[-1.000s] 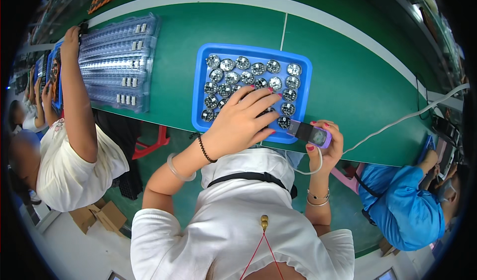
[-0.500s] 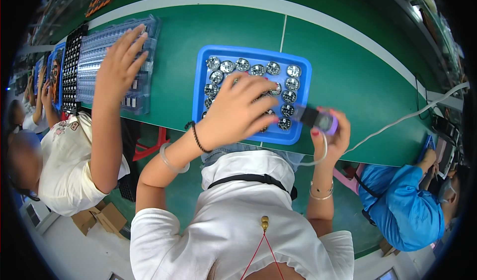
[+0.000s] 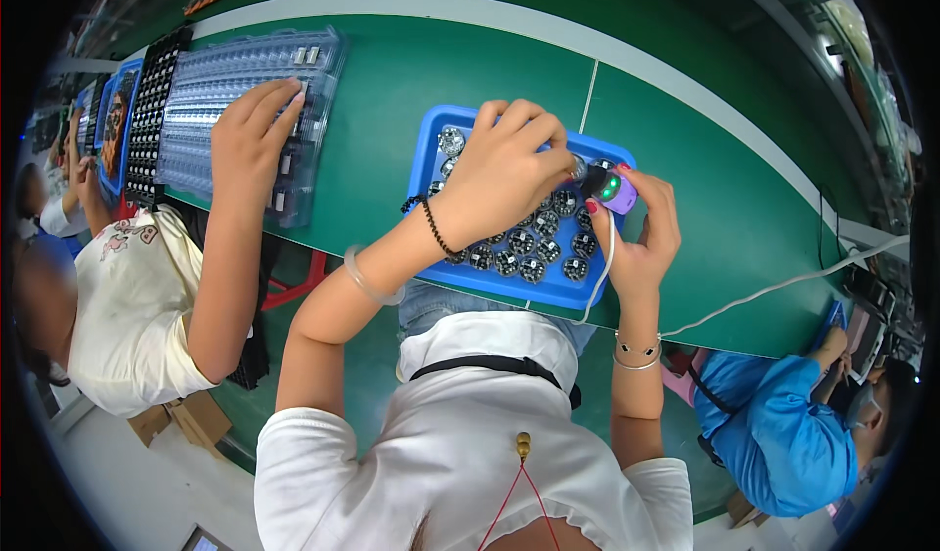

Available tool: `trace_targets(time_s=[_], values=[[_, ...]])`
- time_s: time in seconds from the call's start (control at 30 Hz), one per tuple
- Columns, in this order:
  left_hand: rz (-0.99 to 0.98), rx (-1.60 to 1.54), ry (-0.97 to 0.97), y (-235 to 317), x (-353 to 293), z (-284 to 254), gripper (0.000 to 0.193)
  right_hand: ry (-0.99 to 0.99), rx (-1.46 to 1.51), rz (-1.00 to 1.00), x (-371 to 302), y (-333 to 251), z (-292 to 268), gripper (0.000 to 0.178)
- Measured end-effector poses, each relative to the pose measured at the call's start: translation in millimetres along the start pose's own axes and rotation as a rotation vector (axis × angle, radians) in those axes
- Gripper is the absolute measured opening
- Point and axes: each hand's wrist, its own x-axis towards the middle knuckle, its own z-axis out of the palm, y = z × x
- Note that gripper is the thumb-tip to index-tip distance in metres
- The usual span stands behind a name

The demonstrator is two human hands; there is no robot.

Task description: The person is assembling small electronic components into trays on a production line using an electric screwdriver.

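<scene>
A blue tray point(image 3: 423, 174) holds several small round circuit modules point(image 3: 546, 223) with black and silver faces. Above its right part, my left hand point(image 3: 509, 174) pinches one round module point(image 3: 579, 168), partly hidden by the fingers. My right hand point(image 3: 646, 230) grips a small purple and black handheld device point(image 3: 621, 197) with green lights lit and a white cable point(image 3: 609, 257) hanging from it. The device's black end meets or nearly meets the pinched module; I cannot tell whether they touch.
At left, a co-worker's hand point(image 3: 257, 130) reaches over stacked clear plastic trays point(image 3: 328, 111), beside a black tray point(image 3: 157, 111). The white cable point(image 3: 744, 297) runs across the green table point(image 3: 734, 189) to the right. A person in blue point(image 3: 774, 424) sits at the right.
My left hand has moved from over the modules to the tray's right part, now pinching one. My right hand has brought the device up to it, and green lights now show.
</scene>
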Motion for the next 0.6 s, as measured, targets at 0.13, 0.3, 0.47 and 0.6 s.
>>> trace_targets(time_s=[0.13,0.3,0.47,0.6], values=[[-0.005,-0.081,0.046,7.0,0.6,-6.6,0.011,0.028,0.088,0.042,-3.5,1.6,0.2,0.042],[-0.021,-0.118,0.069,5.5,2.7,-8.5,0.014,-0.014,0.112,0.009,-5.7,2.0,-4.6,0.044],[0.025,-0.029,0.053,4.8,8.5,-8.7,0.014,0.216,0.298,0.226,-16.9,1.1,-2.1,0.046],[0.051,-0.002,0.024,4.4,9.0,4.9,0.011,0.425,0.393,0.306,-23.9,0.9,-12.1,0.049]])
